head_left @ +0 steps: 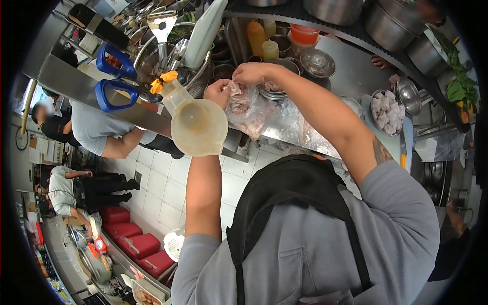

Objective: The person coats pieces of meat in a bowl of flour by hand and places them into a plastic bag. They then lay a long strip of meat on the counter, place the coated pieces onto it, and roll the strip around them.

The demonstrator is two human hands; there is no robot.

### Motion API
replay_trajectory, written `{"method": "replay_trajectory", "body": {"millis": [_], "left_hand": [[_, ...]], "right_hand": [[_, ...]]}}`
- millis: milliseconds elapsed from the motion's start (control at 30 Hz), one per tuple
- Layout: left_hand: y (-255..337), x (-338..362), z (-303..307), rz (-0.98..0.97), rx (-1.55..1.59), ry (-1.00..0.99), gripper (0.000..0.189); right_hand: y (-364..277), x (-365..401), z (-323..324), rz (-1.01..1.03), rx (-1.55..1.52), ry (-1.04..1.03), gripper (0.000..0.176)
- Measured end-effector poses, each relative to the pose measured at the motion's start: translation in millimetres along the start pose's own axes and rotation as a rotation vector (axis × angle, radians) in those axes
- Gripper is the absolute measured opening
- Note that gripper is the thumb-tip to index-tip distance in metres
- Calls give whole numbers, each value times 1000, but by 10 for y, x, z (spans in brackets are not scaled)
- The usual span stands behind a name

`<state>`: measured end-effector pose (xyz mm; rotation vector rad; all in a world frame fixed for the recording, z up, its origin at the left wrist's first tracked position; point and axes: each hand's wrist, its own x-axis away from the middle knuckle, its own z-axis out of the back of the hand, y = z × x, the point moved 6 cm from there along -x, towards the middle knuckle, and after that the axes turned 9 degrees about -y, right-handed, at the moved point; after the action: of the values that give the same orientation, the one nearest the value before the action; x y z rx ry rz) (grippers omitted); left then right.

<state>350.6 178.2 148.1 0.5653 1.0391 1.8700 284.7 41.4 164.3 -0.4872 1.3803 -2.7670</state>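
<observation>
Both of my hands are at a clear plastic bag (239, 97) holding pieces of raw, pinkish meat, over the edge of the steel counter (325, 136). My left hand (217, 93) pinches the bag's upper left side, fingers closed. At the top edge, my right hand (251, 73) is closed on the plastic with its fingertips together. The lower part of the bag hangs toward the counter edge. A translucent plastic jug (199, 127) hangs in front of my left forearm and hides part of it. Just right of the bag is a stack of metal bowls (274, 94).
Blue-handled scissors (117, 95) hang on the left rail. A bowl of pale meat chunks (387, 113) stands right, near a yellow-handled knife (403, 156). Sauce bottles (255, 36) stand behind, under a shelf of pots (333, 11). Co-workers (101, 127) stand at left; red bins (134, 239) line the floor.
</observation>
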Motion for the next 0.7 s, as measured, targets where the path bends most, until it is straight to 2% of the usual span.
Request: {"method": "replay_trajectory", "body": {"millis": [133,233,333,433,467,567,700], "left_hand": [[-42,-88,62,36,-105,9,21],[-203,-176,18,1,91,-56,21],[-94,-141,-100,-27,12,-195,24],[108,-79,-101,-23,-326,-237,27],[158,-60,-107,-55,-359,-221,27],[220,-20,-143,-102,-442,-171,27],[129,15,-159,-110,-435,-77,26]], "right_hand": [[43,68,49,-14,60,-16,29],[-36,177,67,-14,98,-12,29],[-64,181,58,-14,159,-22,31],[-109,160,10,-30,263,-49,33],[-132,164,-4,-39,300,-59,34],[-84,28,-66,97,521,-23,36],[-129,-39,-128,161,549,-29,37]]}}
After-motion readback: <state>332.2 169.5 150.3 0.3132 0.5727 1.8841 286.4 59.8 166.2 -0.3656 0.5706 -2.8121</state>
